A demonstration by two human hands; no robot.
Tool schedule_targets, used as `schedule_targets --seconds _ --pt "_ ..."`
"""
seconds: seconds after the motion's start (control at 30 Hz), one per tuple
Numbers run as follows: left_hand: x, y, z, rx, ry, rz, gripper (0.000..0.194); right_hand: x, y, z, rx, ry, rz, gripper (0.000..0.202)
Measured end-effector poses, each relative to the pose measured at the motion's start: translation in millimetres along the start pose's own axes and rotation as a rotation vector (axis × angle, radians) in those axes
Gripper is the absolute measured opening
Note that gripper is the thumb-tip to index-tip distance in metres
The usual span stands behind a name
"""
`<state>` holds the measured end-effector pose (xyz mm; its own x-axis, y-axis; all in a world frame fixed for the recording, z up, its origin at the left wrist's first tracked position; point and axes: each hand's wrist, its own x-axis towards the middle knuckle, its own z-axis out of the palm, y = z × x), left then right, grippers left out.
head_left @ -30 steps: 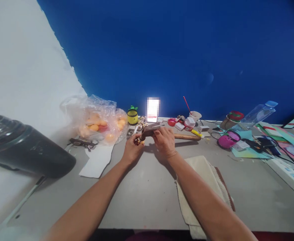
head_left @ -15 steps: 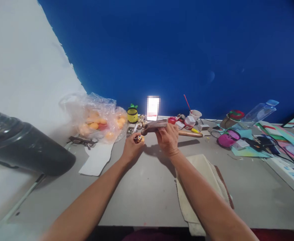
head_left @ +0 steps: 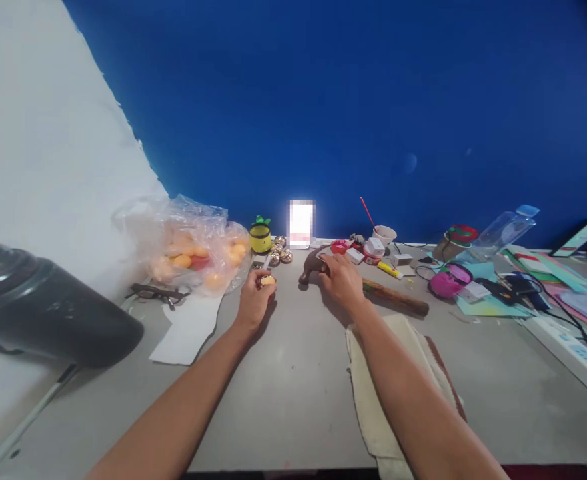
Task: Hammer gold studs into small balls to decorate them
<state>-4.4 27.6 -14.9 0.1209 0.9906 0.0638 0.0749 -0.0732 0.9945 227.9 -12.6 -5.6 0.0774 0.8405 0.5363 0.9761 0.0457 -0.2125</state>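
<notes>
My left hand (head_left: 255, 300) is closed around a small yellow-orange ball (head_left: 268, 281); part of it is hidden by the fingers, and it looks partly studded. To its right, my right hand (head_left: 342, 279) grips a hammer (head_left: 398, 299) near its head. The hammer lies low at the tabletop, its dark claw head to the left and its wooden handle reaching out to the right. Just beyond the left hand sit several shiny gold, studded balls (head_left: 286, 256).
A plastic bag of orange balls (head_left: 188, 250), glasses (head_left: 161, 293) and a dark bottle (head_left: 58, 307) stand at left. A cloth (head_left: 373, 387) lies under my right forearm. A lit phone (head_left: 301, 225), paper cup (head_left: 384, 235), glue tube (head_left: 389, 269) and power strip (head_left: 568, 347) are farther out.
My right hand has lowered the hammer from above the ball to the tabletop, a little to the right. My left hand, still holding the ball, has moved slightly left and down.
</notes>
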Motion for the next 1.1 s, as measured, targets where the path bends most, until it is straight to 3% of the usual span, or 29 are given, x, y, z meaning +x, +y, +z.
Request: schedule_targets --seconds 0.1,0.27,0.33,0.4,0.5,0.63,0.77,0.87,1.1 --pt "-5 11 0.4 -0.072 0.010 -0.036 0.026 0 7 7 0.031 -0.116 0.063 0.018" --pt "-8 16 1.6 -0.062 0.035 -0.055 0.037 -1 7 15 -0.021 -0.213 0.087 0.009" --pt "-4 14 -1.3 -0.072 0.083 -0.062 0.032 -1 7 17 -0.008 -0.226 0.097 0.013" --pt "3 14 -8.3 -0.016 0.167 -0.027 0.024 0 7 18 0.042 -0.183 0.106 0.019" --pt "17 21 -23.5 0.240 0.255 0.093 0.022 2 7 18 0.133 -0.019 0.100 0.023" --pt "42 40 -36.3 0.788 0.113 0.246 0.022 6 7 20 0.172 0.078 0.071 0.017" --pt "66 54 -32.7 1.218 -0.168 0.203 0.016 8 6 25 0.188 0.076 0.036 0.015" --pt "78 54 -28.2 1.279 -0.269 0.161 0.020 9 6 26 0.205 0.088 0.032 0.016" --pt "82 50 -29.8 1.226 -0.285 0.213 0.013 9 3 25 0.246 0.064 0.055 0.017"
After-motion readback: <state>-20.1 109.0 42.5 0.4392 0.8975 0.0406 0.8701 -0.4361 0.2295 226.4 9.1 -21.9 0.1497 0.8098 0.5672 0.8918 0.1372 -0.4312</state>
